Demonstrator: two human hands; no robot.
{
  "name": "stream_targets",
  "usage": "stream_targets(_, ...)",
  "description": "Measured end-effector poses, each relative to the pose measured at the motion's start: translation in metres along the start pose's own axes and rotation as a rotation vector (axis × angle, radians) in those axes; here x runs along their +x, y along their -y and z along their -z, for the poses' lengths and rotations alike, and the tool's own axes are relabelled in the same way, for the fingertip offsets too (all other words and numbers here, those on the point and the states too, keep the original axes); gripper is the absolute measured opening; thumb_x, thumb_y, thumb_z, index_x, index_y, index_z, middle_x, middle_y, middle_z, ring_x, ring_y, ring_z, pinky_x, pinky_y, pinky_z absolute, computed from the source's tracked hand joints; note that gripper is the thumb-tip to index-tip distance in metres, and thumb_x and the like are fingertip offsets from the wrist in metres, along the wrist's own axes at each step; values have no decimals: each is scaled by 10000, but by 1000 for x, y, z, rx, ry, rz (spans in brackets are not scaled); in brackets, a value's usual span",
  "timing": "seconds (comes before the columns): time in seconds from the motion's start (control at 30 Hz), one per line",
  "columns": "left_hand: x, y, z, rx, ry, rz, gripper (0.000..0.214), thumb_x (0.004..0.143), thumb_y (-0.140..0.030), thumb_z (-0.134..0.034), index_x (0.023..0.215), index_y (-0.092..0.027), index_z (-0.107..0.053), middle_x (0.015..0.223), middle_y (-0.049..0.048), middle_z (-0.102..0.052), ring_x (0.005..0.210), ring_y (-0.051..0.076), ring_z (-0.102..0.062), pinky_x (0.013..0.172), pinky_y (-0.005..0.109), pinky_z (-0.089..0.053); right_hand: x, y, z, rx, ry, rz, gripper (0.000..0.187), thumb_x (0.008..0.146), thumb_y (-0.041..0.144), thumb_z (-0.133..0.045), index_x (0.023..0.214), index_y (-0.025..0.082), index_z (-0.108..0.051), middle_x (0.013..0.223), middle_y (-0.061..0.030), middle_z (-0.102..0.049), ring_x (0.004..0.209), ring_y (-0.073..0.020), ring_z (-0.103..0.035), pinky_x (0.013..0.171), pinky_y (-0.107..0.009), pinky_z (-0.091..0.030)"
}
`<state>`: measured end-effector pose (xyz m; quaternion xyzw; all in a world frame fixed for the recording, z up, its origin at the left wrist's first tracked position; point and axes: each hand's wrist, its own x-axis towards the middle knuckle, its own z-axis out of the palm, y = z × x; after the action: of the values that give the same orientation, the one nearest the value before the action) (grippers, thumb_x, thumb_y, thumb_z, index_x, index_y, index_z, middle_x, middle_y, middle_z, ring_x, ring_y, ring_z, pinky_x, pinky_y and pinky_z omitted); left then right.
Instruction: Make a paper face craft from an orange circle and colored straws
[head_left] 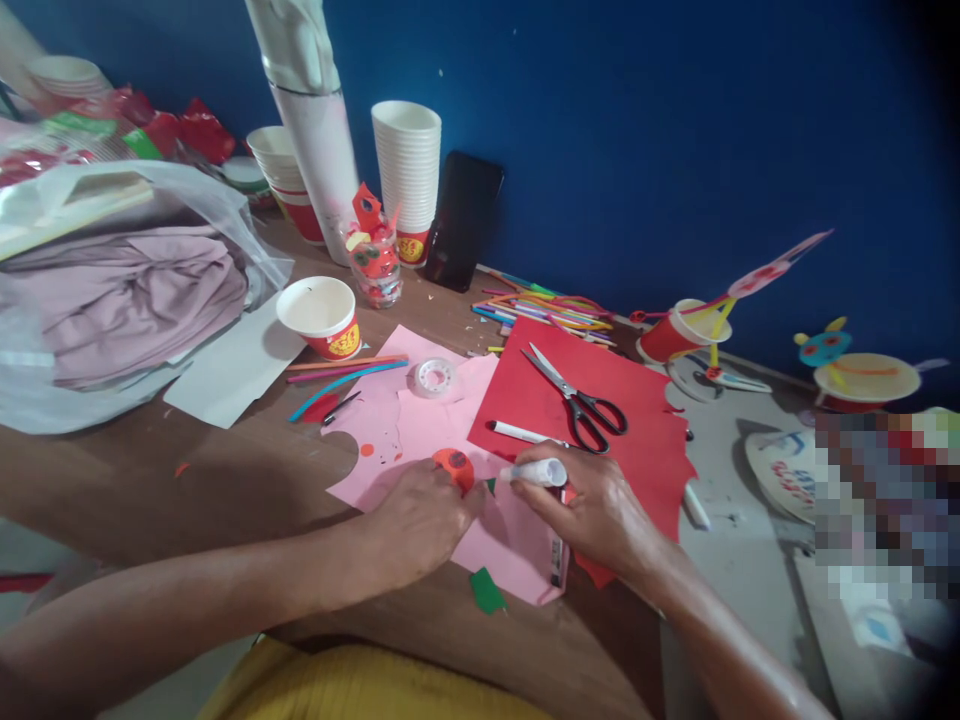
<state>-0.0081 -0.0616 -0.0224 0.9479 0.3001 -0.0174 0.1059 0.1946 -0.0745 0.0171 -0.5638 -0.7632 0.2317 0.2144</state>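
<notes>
My right hand (pixel 600 500) is closed around a small white tube (pixel 541 472) with a narrow tip that looks like a glue bottle. The tip points left, towards my left hand (pixel 424 515), whose fingers are pressed together over the pink paper (pixel 510 560). A scrap of green paper (pixel 491 485) shows between the two hands; whether my left fingers grip it is hidden. Just behind my left knuckles lies an orange paper disc (pixel 454 466) with dark marks. Another green paper piece (pixel 487 591) rests on the table near me.
Scissors (pixel 574 395) and a white marker (pixel 517 432) lie on red paper (pixel 645 450). Behind are a tape roll (pixel 435 377), a paper cup (pixel 319 318), stacked cups (pixel 407 170), a phone (pixel 465 220) and coloured sticks (pixel 544 305). A plastic bag (pixel 262 265) fills the left.
</notes>
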Motion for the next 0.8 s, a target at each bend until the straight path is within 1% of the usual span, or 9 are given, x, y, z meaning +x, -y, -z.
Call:
stream_targets(0.1,1,0,10,-10,2,6,213,816,-95,-429,946,-169,-580,736,69,-635,698,224,-611,637,342,-463,3,-4,-1,152,-63,-121,151,798,325,-581,879,214,-644,709,-2,-667,603,-138,-604,541,-221,-448)
stream_targets(0.17,1,1,17,-66,-38,14,207,841,-114,-421,934,-187,-591,748,51,-641,747,214,-616,668,328,-465,7,-8,-4,309,-132,-200,184,777,344,-605,891,206,-646,732,-13,-672,604,-142,-611,540,-228,-478)
stream_targets(0.23,2,3,23,-128,-83,40,211,865,-137,-411,920,-198,-604,746,36,-645,750,191,-615,677,304,-464,11,-12,-8,472,-189,-270,226,755,357,-623,912,196,-646,776,-35,-679,620,-157,-626,547,-250,-510)
stream_targets(0.3,3,5,27,-160,-120,70,220,876,-151,-408,926,-201,-616,734,31,-649,720,175,-615,656,286,-460,14,-17,-12,607,-207,-323,282,739,367,-637,964,197,-636,831,-53,-685,658,-177,-645,564,-278,-533)
stream_targets(0.37,4,8,29,-178,-135,82,223,875,-155,-414,939,-197,-623,724,31,-652,698,164,-610,638,271,-453,16,-21,-15,692,-205,-349,320,731,365,-644,1005,201,-619,873,-62,-685,715,-194,-657,622,-313,-548)
stream_targets(0.43,6,10,32,-208,-131,68,218,878,-157,-414,897,-183,-629,738,28,-651,721,156,-603,655,264,-451,17,-25,-17,710,-222,-360,321,732,361,-644,1006,198,-611,890,-67,-683,759,-203,-657,679,-339,-547)
stream_targets(0.53,10,11,39,-216,-84,46,233,890,-159,-405,836,-170,-631,812,30,-636,784,156,-585,685,266,-452,17,-31,-19,665,-264,-364,317,746,361,-632,1014,195,-596,897,-67,-680,788,-208,-654,724,-357,-534)
stream_targets(0.67,19,8,42,-80,-22,-23,192,877,-139,-438,848,-167,-626,888,52,-605,830,185,-555,698,308,-450,16,-37,-21,551,-298,-342,319,761,363,-617,1032,198,-579,915,-60,-675,787,-204,-648,722,-345,-522)
stream_targets(0.8,25,6,33,50,-11,-144,149,811,-57,-496,851,-154,-603,908,69,-587,886,209,-532,741,338,-439,16,-38,-20,487,-293,-323,301,777,355,-600,1031,195,-581,884,-51,-679,764,-194,-640,681,-313,-514)
